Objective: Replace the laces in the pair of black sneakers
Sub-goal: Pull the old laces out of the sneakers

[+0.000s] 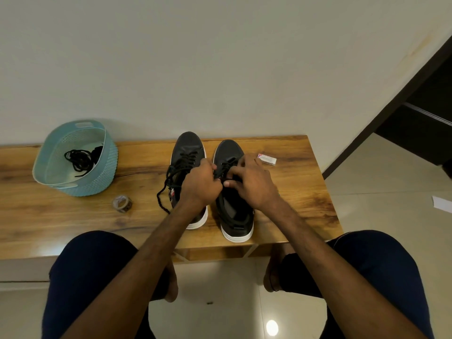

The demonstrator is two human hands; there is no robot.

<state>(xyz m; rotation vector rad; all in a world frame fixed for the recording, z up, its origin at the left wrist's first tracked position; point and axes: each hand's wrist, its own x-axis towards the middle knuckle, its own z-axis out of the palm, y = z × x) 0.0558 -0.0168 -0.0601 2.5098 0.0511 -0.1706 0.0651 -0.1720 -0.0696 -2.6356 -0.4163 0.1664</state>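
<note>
Two black sneakers with white soles stand side by side on a wooden bench, toes toward the wall. The left sneaker [188, 148] is laced, and its loose black lace ends [163, 192] trail off its left side onto the wood. Over the right sneaker [236, 214] both hands meet at the eyelets. My left hand [199, 184] is curled and grips the black lace of that shoe. My right hand [252, 184] pinches the same lace between thumb and fingers. The hands hide the lace itself and most of the eyelets.
A teal plastic basket [105, 172] at the bench's left holds a bundle of black laces [79, 159]. A roll of tape [121, 203] lies in front of it. A small white box [267, 159] sits right of the shoes. My knees flank the wooden bench's [293, 192] front edge.
</note>
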